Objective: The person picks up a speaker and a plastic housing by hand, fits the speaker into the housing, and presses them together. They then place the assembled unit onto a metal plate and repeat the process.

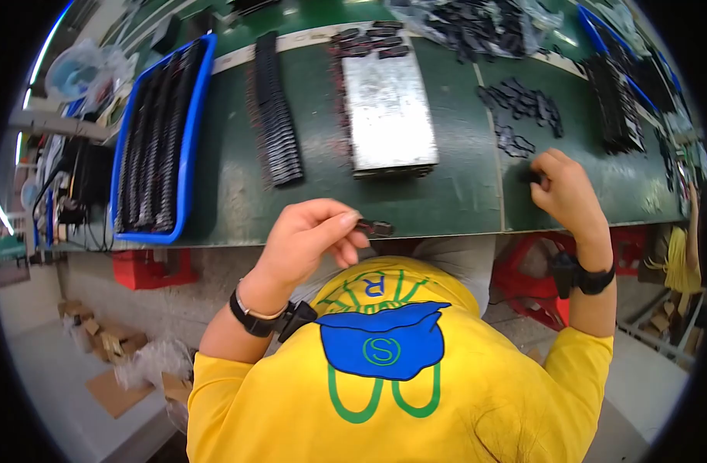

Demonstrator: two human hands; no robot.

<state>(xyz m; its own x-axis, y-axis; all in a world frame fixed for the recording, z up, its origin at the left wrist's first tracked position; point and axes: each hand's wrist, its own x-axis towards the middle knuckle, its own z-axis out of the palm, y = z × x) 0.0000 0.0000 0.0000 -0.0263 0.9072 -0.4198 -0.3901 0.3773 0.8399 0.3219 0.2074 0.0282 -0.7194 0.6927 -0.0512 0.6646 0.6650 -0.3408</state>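
Between the thumb and fingertips of my left hand (pixel 311 235) is a small dark rectangular part (pixel 378 228), held just above the table's near edge. My right hand (pixel 566 189) is closed over the right side of the green table, pinching a small black piece (pixel 535 177) that its fingers mostly hide. Just beyond that hand lies a loose scatter of small black pieces (pixel 527 104). Ahead of my left hand is a silvery metal plate (pixel 388 116), with several small black parts (pixel 373 38) with reddish bits at its far end.
A long row of black parts (pixel 276 116) lies left of the plate. Further left, a blue tray (pixel 185 170) holds packed black rows. A plastic bag of black pieces (pixel 485 27) sits at the back, and another black stack (pixel 612 104) at the right. Red stools (pixel 141 270) stand below the table.
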